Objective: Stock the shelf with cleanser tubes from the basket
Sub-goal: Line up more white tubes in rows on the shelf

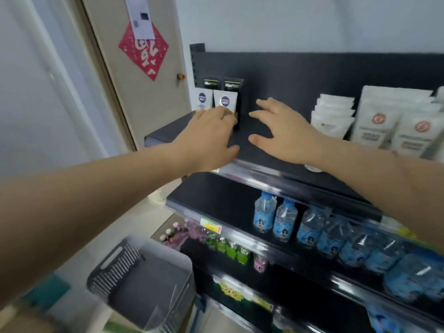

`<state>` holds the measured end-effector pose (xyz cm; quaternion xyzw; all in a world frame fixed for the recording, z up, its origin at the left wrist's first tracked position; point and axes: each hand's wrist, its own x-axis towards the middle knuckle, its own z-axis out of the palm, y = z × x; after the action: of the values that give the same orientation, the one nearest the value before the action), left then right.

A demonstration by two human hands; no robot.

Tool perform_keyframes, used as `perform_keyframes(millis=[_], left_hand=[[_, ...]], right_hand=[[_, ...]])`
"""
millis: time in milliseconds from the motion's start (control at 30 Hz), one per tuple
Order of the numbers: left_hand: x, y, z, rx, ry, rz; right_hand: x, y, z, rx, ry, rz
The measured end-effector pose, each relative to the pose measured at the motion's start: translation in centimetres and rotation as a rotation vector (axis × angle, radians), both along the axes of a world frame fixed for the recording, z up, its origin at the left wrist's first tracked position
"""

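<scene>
Touching the left fingers (224, 114), a cleanser tube (225, 98) stands upright.

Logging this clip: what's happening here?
A person is stocking the top shelf. The left hand is at the tubes standing at its left end; whether it grips one is unclear. The right hand hovers open beside them. The basket sits below, to the left.
</scene>
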<state>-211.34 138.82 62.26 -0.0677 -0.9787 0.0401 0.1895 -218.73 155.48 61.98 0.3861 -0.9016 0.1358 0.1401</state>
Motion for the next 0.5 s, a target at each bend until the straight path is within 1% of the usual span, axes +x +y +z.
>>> perform_keyframes(millis=[100, 200, 500], left_hand=[[2.7, -4.9, -1.8, -0.005, -0.041, 0.078], [5.1, -9.2, -3.5, 0.03, -0.043, 0.131], [10.5, -19.6, -9.8, 0.069, -0.159, 0.341]], right_hand=[[1.6, -5.2, -1.7, 0.022, 0.005, 0.066], [3.2, -10.0, -3.5, 0.057, -0.025, 0.124], [6.5, -22.1, -8.8, 0.184, -0.095, 0.298]])
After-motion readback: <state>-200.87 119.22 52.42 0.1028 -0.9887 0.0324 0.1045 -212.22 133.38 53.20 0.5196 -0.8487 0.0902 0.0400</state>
